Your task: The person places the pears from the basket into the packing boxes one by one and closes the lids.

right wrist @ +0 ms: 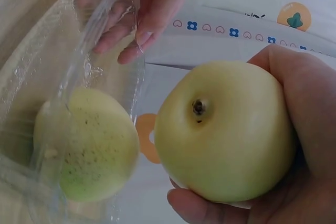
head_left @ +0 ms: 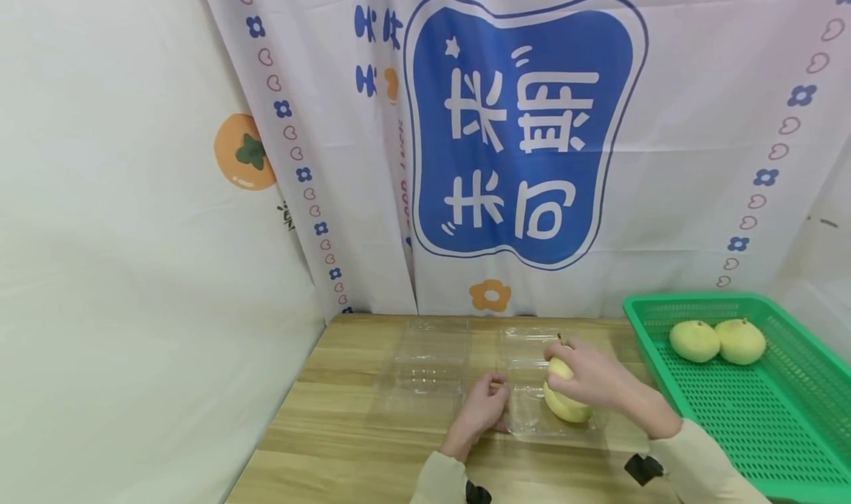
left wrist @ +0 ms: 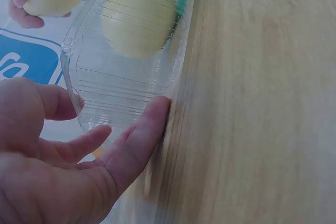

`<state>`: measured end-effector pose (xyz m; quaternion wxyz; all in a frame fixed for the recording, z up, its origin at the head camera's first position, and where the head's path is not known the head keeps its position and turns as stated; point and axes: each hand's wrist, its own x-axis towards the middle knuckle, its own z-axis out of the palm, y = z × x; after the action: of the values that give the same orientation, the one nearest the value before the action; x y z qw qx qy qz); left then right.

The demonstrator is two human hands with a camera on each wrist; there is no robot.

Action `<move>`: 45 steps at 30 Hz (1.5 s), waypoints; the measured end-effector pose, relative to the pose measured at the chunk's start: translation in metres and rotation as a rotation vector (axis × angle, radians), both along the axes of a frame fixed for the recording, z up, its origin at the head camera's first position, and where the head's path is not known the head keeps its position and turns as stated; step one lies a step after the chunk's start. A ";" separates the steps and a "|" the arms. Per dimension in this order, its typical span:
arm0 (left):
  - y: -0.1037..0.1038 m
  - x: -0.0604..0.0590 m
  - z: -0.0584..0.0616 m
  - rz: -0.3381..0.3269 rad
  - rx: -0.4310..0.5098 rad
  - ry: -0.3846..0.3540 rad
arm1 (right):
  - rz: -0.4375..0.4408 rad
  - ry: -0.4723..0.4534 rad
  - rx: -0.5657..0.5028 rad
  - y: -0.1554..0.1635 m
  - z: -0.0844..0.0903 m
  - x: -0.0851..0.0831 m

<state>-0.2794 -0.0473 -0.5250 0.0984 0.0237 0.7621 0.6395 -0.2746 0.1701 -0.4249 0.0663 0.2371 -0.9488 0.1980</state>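
Observation:
A clear plastic clamshell container [head_left: 532, 426] lies open on the wooden table [head_left: 332, 430]. One yellow-green pear [head_left: 570, 409] sits in its right half, seen through the plastic in the wrist views [left wrist: 137, 18] [right wrist: 86, 148]. My right hand [head_left: 588, 377] grips a second pear [head_left: 560, 368] [right wrist: 226, 129] just above that half, stem end towards the wrist camera. My left hand [head_left: 488, 402] holds the container's near-left rim [left wrist: 79, 85], thumb on one side and fingers [left wrist: 149, 127] on the other.
A green plastic basket [head_left: 784, 445] stands at the table's right with two more pears [head_left: 694, 340] [head_left: 739, 340] at its far end. A printed cloth backdrop [head_left: 525, 134] hangs close behind the table. The left part of the tabletop is bare wood.

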 end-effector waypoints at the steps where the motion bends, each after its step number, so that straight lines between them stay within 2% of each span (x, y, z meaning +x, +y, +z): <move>1: 0.000 0.000 0.000 0.000 -0.003 0.002 | -0.001 -0.004 -0.006 -0.001 -0.002 0.000; 10: 0.000 0.000 -0.001 0.004 -0.014 -0.005 | -0.035 -0.019 -0.006 -0.011 -0.010 0.002; 29: -0.001 0.001 0.004 0.001 -0.037 -0.017 | 0.056 0.013 0.030 -0.029 -0.022 0.004; 36: -0.001 0.000 0.004 -0.002 -0.018 -0.005 | 0.089 -0.014 0.052 -0.031 -0.027 0.003; 45: -0.003 0.002 0.004 -0.015 -0.020 -0.012 | 0.067 -0.059 0.117 -0.039 -0.032 0.006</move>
<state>-0.2775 -0.0500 -0.5213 0.1081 0.0244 0.7675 0.6314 -0.2687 0.1314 -0.4571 0.0177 0.2663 -0.9518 0.1512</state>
